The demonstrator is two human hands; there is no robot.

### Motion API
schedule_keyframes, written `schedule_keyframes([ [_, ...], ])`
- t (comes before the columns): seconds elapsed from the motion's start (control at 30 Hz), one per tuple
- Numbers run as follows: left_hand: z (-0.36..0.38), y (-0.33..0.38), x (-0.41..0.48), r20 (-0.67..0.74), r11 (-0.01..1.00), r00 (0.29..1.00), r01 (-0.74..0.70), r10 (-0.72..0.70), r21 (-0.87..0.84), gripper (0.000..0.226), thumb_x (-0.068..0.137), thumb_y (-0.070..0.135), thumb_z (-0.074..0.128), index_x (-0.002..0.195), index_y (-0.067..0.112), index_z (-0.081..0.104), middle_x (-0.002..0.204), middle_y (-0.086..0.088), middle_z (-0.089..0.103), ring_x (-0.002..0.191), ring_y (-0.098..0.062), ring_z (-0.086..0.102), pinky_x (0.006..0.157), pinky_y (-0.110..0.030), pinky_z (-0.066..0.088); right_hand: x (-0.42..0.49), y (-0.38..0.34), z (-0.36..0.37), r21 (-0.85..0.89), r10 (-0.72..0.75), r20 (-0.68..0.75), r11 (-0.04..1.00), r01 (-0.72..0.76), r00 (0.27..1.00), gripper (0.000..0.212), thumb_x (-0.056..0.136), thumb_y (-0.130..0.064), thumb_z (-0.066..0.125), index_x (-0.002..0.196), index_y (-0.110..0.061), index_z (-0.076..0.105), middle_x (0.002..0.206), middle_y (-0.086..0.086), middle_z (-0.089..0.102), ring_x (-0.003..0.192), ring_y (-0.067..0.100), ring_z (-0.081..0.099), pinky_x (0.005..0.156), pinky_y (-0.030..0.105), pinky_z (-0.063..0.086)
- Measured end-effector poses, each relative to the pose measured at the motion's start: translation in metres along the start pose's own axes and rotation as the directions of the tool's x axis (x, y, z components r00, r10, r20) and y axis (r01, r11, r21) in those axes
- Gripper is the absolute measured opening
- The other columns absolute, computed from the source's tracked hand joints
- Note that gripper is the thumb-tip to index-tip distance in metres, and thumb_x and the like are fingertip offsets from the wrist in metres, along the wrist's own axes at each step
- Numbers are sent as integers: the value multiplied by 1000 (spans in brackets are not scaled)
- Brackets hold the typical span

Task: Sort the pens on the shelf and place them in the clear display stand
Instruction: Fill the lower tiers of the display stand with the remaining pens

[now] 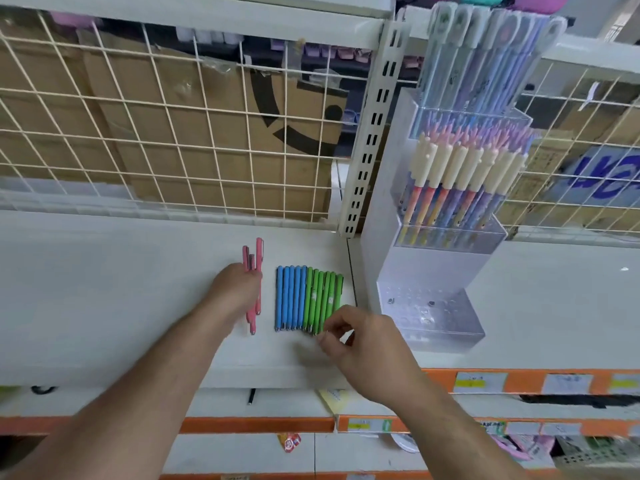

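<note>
My left hand [235,289] grips a small bunch of pink pens [255,258] held upright over the white shelf [104,289]. Beside it several blue pens [289,299] and several green pens [322,296] lie side by side in a neat row. My right hand [363,337], fingers curled, touches the near ends of the green pens; whether it pinches one I cannot tell. To the right stands the clear display stand [433,320]: its lowest tier shows bare holes, and its upper tiers hold several pastel pens [450,181].
A white wire grid [156,133] backs the shelf, with cardboard behind it. A slotted upright post [370,133] stands just left of the stand. Orange price strips [519,381] run along the shelf fronts below, where a lower shelf holds small items.
</note>
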State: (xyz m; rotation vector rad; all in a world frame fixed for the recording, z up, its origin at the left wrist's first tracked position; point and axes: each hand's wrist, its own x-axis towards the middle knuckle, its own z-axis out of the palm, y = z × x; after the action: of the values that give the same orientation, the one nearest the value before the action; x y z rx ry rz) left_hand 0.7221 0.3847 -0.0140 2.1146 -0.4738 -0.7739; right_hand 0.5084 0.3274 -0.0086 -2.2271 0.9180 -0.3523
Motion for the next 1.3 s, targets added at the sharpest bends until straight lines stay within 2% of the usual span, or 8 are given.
schedule_keyframes([
  [0.07, 13, 4, -12, 50, 989, 998, -34, 42, -144, 22, 102, 21, 45, 88, 10, 58, 73, -7, 52, 65, -22, 52, 62, -31, 43, 2, 6, -8, 134, 4, -26, 991, -1, 1000, 6, 89, -30, 70, 84, -26, 70, 76, -16, 66, 63, 4, 60, 64, 20, 50],
  [0.2, 46, 24, -50, 152, 936, 972, -120, 178, -330, 18, 102, 11, 45, 91, 8, 60, 66, -4, 54, 56, -17, 51, 44, -18, 40, 6, 13, -20, 316, 12, -48, 949, 4, 999, 13, 90, -23, 70, 77, -26, 69, 65, -17, 64, 63, 10, 63, 65, 28, 52],
  [0.4, 82, 40, -67, 215, 917, 912, -284, 348, -280, 21, 101, 19, 48, 91, 26, 65, 79, -6, 66, 71, -25, 61, 64, -38, 50, 25, 19, -46, 502, 78, -182, 864, 25, 980, 6, 88, -27, 74, 85, -23, 71, 75, -1, 69, 68, 26, 65, 61, 32, 53],
  [0.63, 97, 56, -78, 215, 905, 881, -392, 421, -167, 23, 101, 25, 48, 86, 33, 63, 71, 10, 62, 70, -15, 59, 65, -34, 47, 35, 33, -67, 459, 97, -225, 888, 18, 969, 22, 89, -21, 72, 73, -8, 63, 61, 2, 63, 62, 26, 64, 60, 42, 54],
  [0.73, 98, 57, -74, 160, 910, 906, -354, 391, -218, 17, 101, 24, 50, 92, 28, 64, 84, 4, 63, 80, -17, 58, 74, -36, 48, 28, 41, -85, 548, 170, -300, 836, 23, 939, 20, 95, -19, 66, 81, -4, 64, 63, 7, 69, 60, 20, 69, 51, 35, 53],
  [0.83, 97, 54, -70, 115, 916, 926, -327, 360, -232, 18, 100, 18, 49, 95, 27, 64, 85, 9, 62, 80, -9, 56, 70, -29, 42, 25, 50, -98, 562, 215, -369, 827, 33, 904, 14, 97, -18, 62, 89, -7, 67, 70, 7, 72, 62, 15, 70, 48, 23, 52],
  [1.07, 93, 50, -71, 106, 919, 937, -297, 333, -261, 16, 101, 19, 51, 97, 26, 65, 94, 4, 67, 87, -15, 61, 75, -30, 45, 28, 52, -91, 463, 170, -310, 886, -7, 936, 11, 95, -18, 66, 85, -15, 68, 67, -1, 72, 64, 12, 70, 54, 22, 55],
  [1.3, 86, 42, -71, 105, 917, 934, -306, 341, -254, 17, 100, 21, 51, 95, 29, 64, 102, 1, 68, 82, -13, 58, 67, -27, 42, 34, 43, -83, 362, 123, -274, 932, -16, 954, 12, 95, -20, 67, 83, -19, 66, 67, -1, 72, 67, 21, 71, 71, 46, 61],
])
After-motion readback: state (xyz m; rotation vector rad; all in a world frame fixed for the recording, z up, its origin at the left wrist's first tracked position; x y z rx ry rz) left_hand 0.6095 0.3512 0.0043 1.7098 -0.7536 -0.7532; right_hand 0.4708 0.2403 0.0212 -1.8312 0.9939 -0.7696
